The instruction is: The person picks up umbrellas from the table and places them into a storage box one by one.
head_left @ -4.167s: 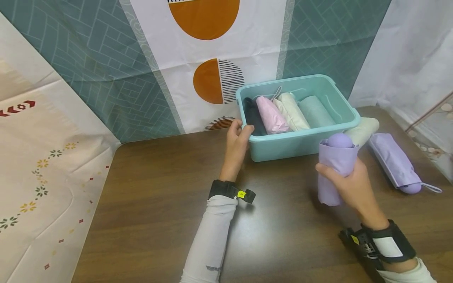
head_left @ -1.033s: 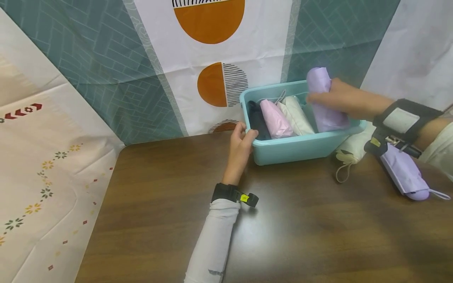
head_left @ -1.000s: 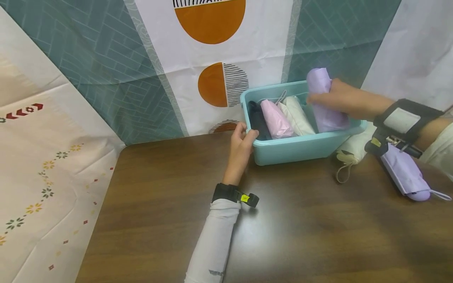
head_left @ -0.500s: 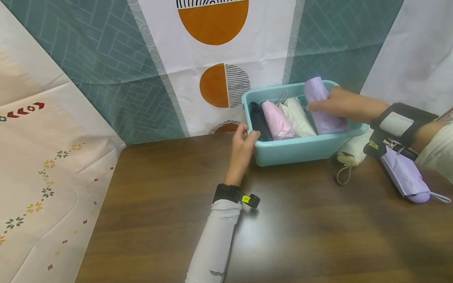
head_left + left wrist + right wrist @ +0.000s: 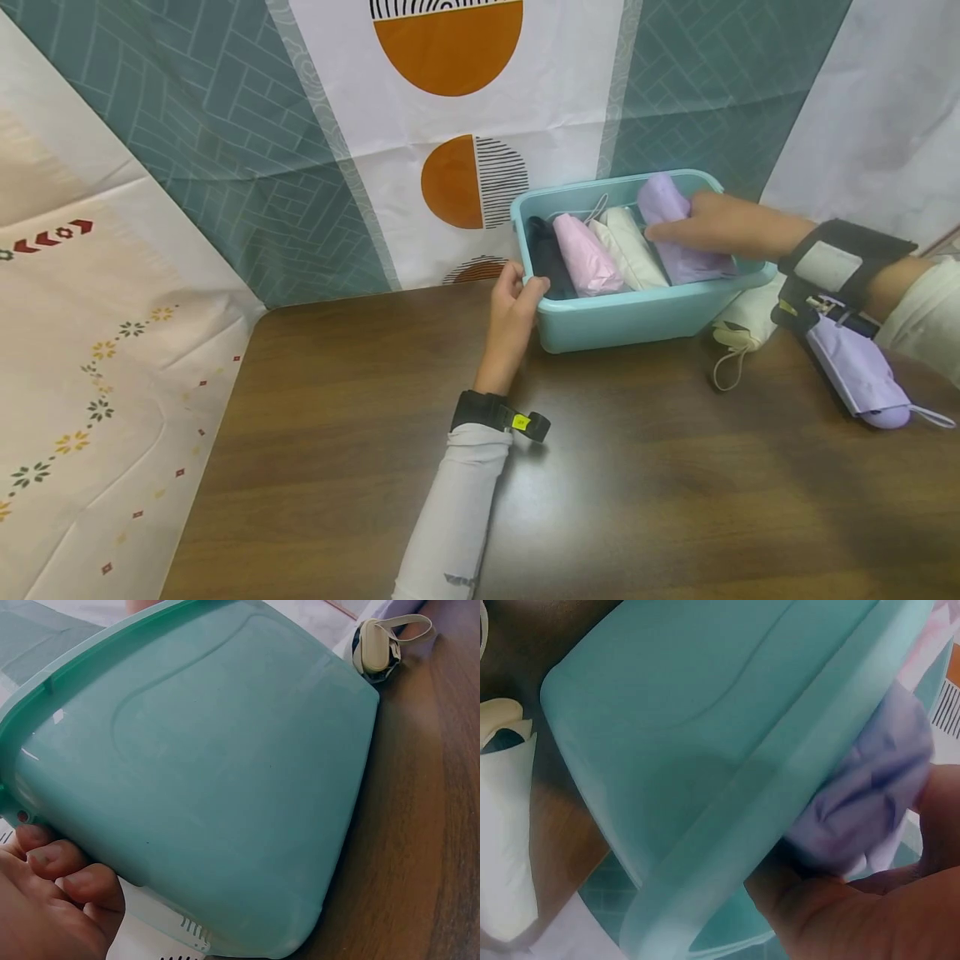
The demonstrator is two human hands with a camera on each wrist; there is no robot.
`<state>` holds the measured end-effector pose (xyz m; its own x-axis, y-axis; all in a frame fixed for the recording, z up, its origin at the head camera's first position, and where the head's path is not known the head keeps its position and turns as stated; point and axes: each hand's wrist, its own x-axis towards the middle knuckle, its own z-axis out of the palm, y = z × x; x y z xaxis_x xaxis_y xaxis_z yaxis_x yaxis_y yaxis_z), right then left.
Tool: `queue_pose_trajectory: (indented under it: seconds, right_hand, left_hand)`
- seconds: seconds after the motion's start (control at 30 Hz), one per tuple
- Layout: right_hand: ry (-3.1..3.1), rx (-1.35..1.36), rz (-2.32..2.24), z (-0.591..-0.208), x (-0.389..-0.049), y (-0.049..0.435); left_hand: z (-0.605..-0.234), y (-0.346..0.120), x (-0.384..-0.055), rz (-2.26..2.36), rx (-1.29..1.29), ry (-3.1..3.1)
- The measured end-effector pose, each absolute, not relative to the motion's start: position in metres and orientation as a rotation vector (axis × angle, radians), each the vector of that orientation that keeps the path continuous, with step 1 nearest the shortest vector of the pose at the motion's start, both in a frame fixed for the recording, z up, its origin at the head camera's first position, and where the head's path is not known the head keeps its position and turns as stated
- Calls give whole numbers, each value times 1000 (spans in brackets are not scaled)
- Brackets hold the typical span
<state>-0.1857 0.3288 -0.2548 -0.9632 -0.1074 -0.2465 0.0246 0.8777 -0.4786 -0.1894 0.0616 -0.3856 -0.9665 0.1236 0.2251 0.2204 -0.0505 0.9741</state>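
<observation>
My left hand (image 5: pixel 514 321) grips the left end of a teal plastic bin (image 5: pixel 622 323), thumb over the rim; its curled fingers (image 5: pixel 88 885) show beside the bin wall in the left wrist view. Inside the bin, my right hand (image 5: pixel 727 223) holds a folded lavender umbrella (image 5: pixel 678 237), which leans with its top end raised toward the back. To its left lie a folded cream umbrella (image 5: pixel 632 250), a pink one (image 5: pixel 588 257) and a black one (image 5: pixel 549 260). The right wrist view shows the lavender umbrella (image 5: pixel 874 787) just inside the rim. What lies beneath it is hidden.
A second cream umbrella (image 5: pixel 750 317) with a cord loop lies against the bin's front right on the wooden table (image 5: pixel 360 433). Farther right is another lavender umbrella (image 5: pixel 858 367), partly under my right wrist strap. A patterned cloth (image 5: pixel 442 183) hangs close behind the bin.
My right hand has carried the lavender umbrella from in front of the bin up and into its right side, then lowered it deeper. My left hand keeps its grip on the rim.
</observation>
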Motion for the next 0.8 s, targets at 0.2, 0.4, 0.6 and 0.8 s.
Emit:
queue_pose_trajectory:
  seconds: [0.2, 0.4, 0.6, 0.8]
  right_hand:
    - [2773, -119, -645, -256, -186, 329]
    - [2757, -176, -484, -254, -190, 330]
    - [2698, -130, -466, -247, -196, 329]
    - [2768, -202, -367, -250, -200, 331]
  left_hand:
    - [-386, 62, -189, -2188, -377, -2121]
    - [-387, 62, -190, -2177, -379, -2116]
    - [-389, 62, -191, -2182, -381, -2109]
    - [-389, 62, -192, -2189, -382, -2107]
